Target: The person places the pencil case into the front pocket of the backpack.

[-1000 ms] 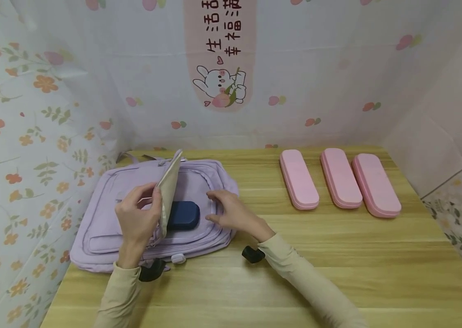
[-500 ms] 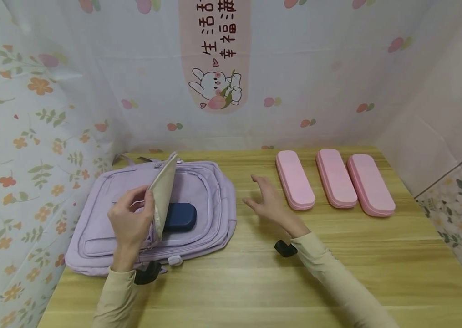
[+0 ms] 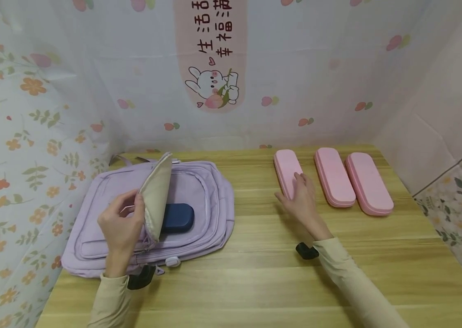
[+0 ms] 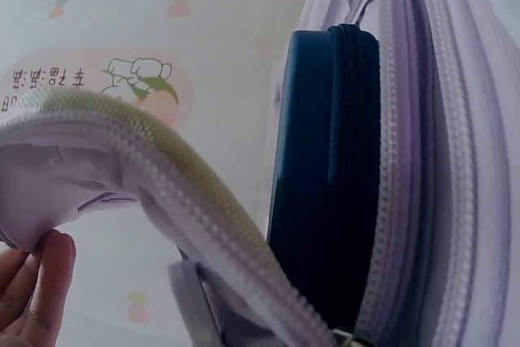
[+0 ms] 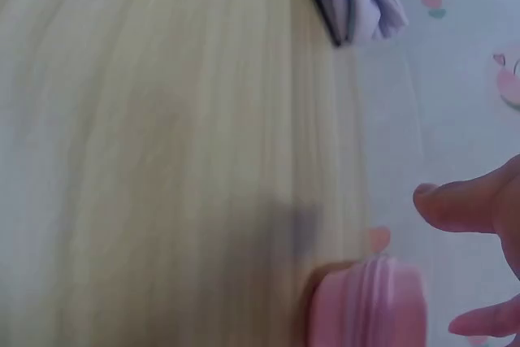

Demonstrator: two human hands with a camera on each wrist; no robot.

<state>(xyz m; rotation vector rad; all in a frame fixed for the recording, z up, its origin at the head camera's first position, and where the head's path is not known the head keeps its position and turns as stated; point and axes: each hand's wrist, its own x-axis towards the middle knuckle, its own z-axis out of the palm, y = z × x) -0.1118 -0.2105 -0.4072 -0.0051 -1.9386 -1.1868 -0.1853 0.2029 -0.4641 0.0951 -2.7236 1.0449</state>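
A lilac backpack [image 3: 220, 200] lies flat on the left part of the table. My left hand [image 3: 121, 225] pinches the edge of its unzipped front flap [image 3: 158, 193] and holds it raised, cream lining showing. Inside that pocket sits a navy zip case [image 3: 179, 217], partly covered by the flap; the left wrist view shows the navy case's zipper side [image 4: 349, 136]. At the right, my right hand [image 3: 306, 205] hovers over the leftmost pink case [image 3: 286, 160], thumb and fingers spread to either side. In the right wrist view, thumb and finger stand apart from the pink case's end [image 5: 370, 306].
Two more pink cases, a middle one [image 3: 334, 177] and a right one [image 3: 369, 184], lie close together right of my right hand. The wooden table [image 3: 251, 278] ends at a patterned cloth backdrop [image 3: 144, 132] behind and at the left.
My right hand has moved right from beside the navy case to over the leftmost pink case. My left hand still holds the flap, now tipped slightly further left.
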